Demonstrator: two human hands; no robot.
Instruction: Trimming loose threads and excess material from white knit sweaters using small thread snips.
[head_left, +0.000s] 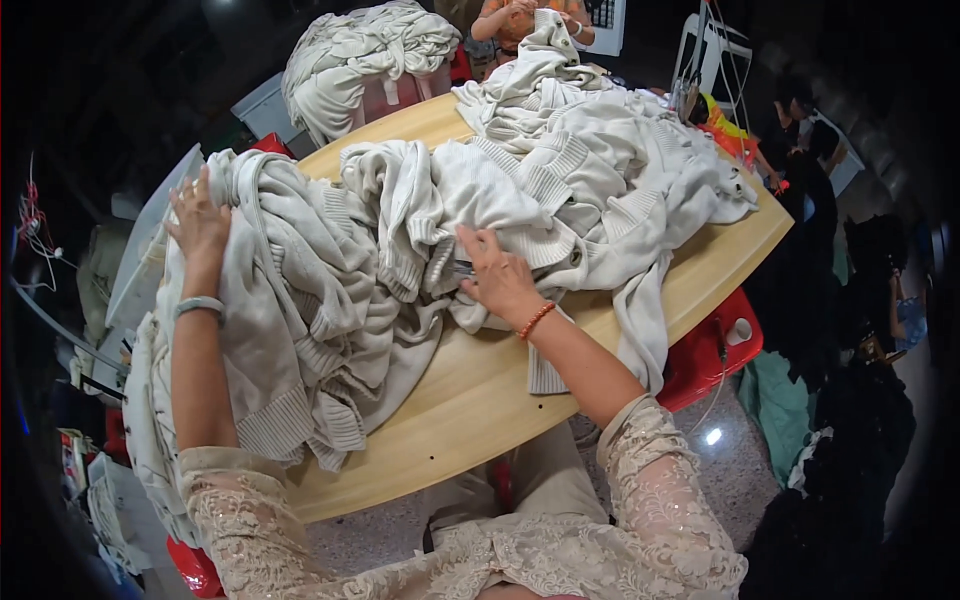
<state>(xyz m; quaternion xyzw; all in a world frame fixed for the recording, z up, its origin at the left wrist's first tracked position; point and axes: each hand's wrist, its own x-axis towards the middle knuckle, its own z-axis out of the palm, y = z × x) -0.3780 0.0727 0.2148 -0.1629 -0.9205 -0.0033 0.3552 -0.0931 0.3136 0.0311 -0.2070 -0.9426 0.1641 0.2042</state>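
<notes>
Two loose heaps of off-white knit garments with ribbed edges lie on a wooden table (480, 410). My left hand (200, 222) rests with fingers apart on the far left edge of the left heap (300, 270). At the table's middle, my right hand (502, 282) is closed around a small metal tool that looks like thread snips (463, 268), mostly hidden by the fingers. It is right beside a ribbed cuff, between the left heap and the right heap (600, 180). Dark buttons show on some garments in the right heap.
Another person (530, 25) handles a garment at the table's far end. More off-white knitwear (365, 60) is piled beyond the table's left side. A red stool (715, 350) with a white cup (739, 331) stands at the right, near green cloth (775, 410).
</notes>
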